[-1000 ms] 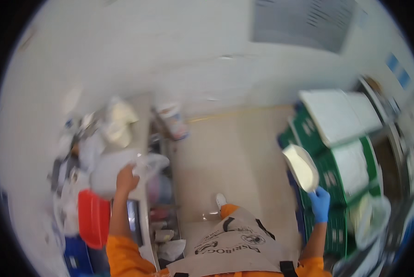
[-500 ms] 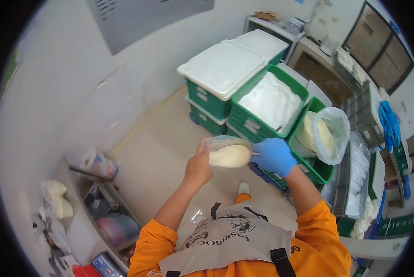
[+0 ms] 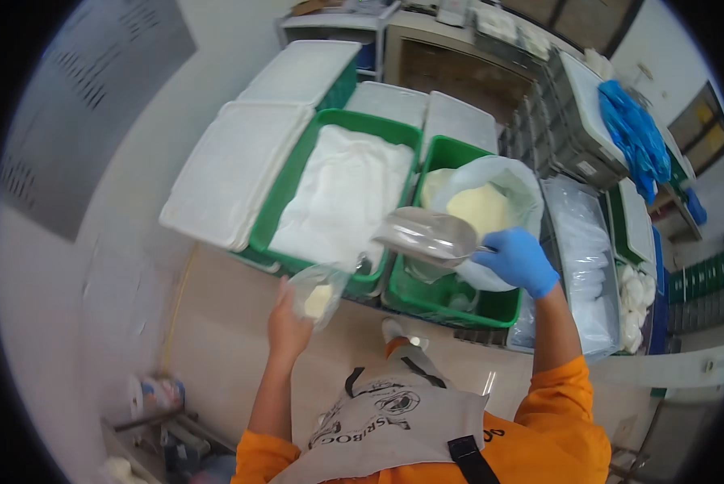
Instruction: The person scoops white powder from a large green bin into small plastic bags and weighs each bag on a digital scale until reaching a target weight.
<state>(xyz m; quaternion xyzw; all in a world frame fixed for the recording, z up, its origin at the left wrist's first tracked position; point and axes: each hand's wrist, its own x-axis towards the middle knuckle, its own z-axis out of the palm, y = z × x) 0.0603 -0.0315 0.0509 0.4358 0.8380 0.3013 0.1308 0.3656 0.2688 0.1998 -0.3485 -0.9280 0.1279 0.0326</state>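
Our bare left hand [image 3: 288, 327], low and left of centre in the frame, has its fingers pinched on the lower part of a small clear plastic bag [image 3: 320, 292] that holds a pale yellowish lump; the bag's mouth stands open toward the upper right; our right hand [image 3: 517, 260], in a blue glove at centre right, has its fingers clenched around the handle of a clear plastic scoop [image 3: 426, 235]; the scoop lies nearly level, its bowl pointing left and reaching toward the bag, the two near each other though we cannot tell whether they touch; just behind the scoop, in the upper middle of the frame, a large clear bag [image 3: 491, 211] of pale yellow powder sits open in a green crate [image 3: 451, 302]; to its left a second green crate [image 3: 277, 210] is filled with a white plastic liner; white lids [image 3: 233, 169] cover further crates in the upper left; at the right edge a clear-wrapped bin [image 3: 576, 242] holds white packets, and blue gloves [image 3: 636, 137] hang over grey crates in the upper right; our orange sleeves and grey apron [image 3: 394, 419] fill the lower middle; the pale floor [image 3: 217, 323] runs down the left, where a small cluttered shelf [image 3: 156, 419] shows in the lower left corner.
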